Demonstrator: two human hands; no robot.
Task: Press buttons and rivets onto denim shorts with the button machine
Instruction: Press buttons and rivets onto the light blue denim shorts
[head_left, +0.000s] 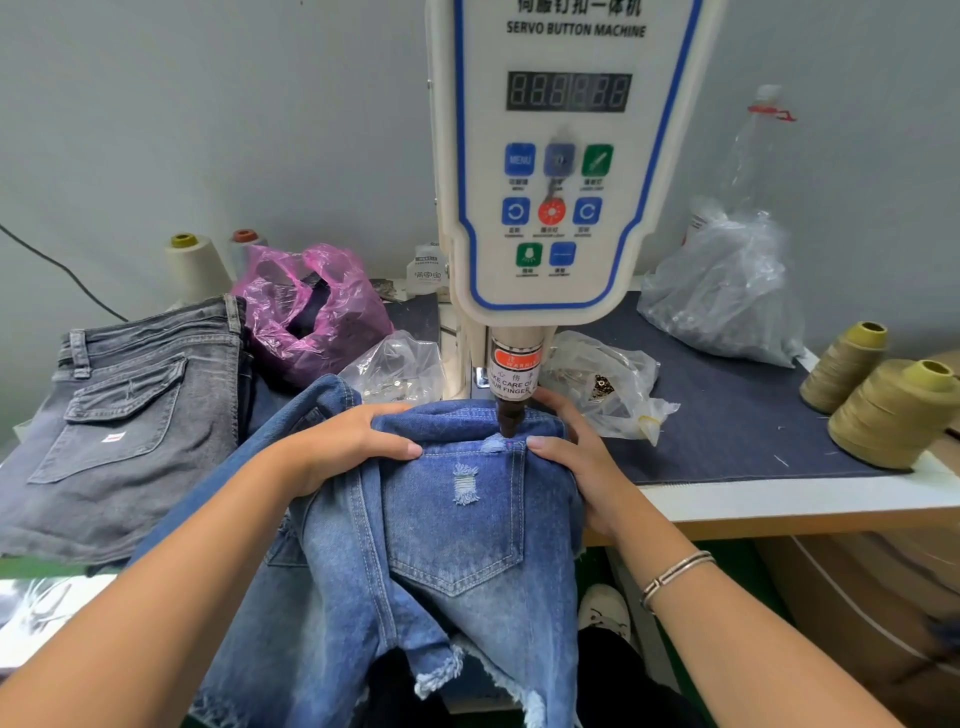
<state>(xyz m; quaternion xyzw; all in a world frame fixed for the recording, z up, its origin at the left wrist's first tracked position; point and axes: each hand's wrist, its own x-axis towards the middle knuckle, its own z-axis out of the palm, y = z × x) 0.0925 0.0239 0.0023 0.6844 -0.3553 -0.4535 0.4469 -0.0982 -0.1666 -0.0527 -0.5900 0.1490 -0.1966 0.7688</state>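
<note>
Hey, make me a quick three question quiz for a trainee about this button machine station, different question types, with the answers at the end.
1. True or false: the machine's punch is over the top corner of the blue denim shorts' back pocket.
2. Multiple choice: what lies on the table to the left of the blue shorts? A) grey denim shorts B) a red towel C) a cardboard box
3. Fill in: the left hand and right hand both grip the ____ shorts, one on each side of the punch.

Key: 1 true; 2 A; 3 blue denim
</note>
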